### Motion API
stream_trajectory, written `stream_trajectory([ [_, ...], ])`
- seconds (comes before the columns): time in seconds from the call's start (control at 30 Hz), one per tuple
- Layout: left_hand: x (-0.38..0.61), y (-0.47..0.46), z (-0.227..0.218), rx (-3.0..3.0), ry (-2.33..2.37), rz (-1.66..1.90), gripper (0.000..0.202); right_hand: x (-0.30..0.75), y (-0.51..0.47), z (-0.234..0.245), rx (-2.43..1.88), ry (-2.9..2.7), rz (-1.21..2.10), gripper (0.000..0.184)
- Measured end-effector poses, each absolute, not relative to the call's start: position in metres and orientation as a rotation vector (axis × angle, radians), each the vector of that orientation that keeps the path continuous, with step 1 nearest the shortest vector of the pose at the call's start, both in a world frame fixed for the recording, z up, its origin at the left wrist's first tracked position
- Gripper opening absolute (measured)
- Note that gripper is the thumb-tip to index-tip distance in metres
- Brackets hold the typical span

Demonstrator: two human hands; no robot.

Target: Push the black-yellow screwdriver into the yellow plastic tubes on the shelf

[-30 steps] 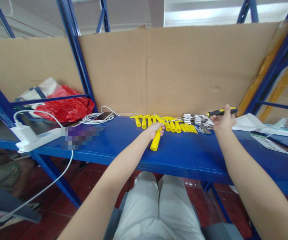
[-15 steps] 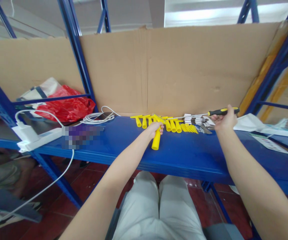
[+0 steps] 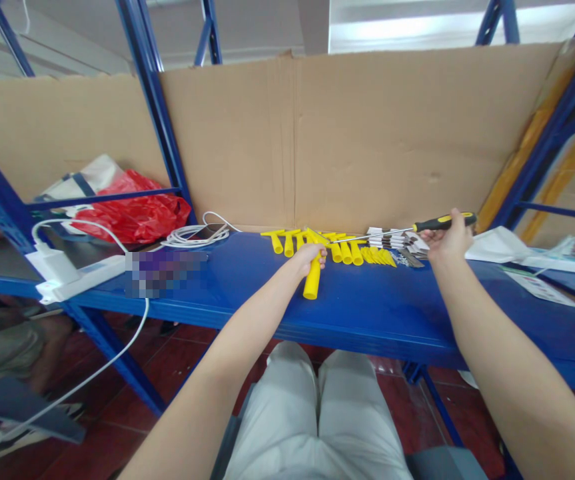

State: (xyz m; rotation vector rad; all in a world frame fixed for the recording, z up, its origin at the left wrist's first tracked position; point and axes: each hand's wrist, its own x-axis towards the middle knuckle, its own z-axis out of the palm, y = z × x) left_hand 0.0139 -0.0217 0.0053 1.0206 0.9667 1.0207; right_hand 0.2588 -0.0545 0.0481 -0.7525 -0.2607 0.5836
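Observation:
My left hand [image 3: 308,257] is closed around a yellow plastic T-shaped handle [image 3: 312,281] that rests on the blue shelf [image 3: 367,313]. In my right hand [image 3: 446,241] I grip a screwdriver [image 3: 434,223] by its black and yellow handle, and its metal shaft points left towards the handle's head. Just behind my left hand lies a row of several more yellow handles [image 3: 340,250]. A small stack of dark metal blades [image 3: 392,241] sits beside my right hand.
A cardboard sheet [image 3: 367,133] backs the shelf. A coiled white cable [image 3: 194,234], a white power strip with charger [image 3: 67,273] and a red plastic bag [image 3: 132,213] lie to the left. White packets and papers [image 3: 517,250] lie to the right. Blue uprights [image 3: 152,107] frame the bay.
The screwdriver shaft has shifted slightly; both hands stay in almost the same place.

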Motion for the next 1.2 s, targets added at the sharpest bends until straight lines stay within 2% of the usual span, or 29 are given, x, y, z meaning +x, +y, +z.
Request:
stream_trajectory([
  [0.83,0.0119,-0.0217,0.0080,0.937,0.868,0.989,0.029,0.2574,-0.0545,0.0497,-0.812,-0.254,0.568,0.013],
  [1.2,0.0114,-0.0192,0.0068,0.902,0.870,0.997,0.025,0.2570,-0.0581,0.0512,-0.784,-0.234,0.584,0.010],
])
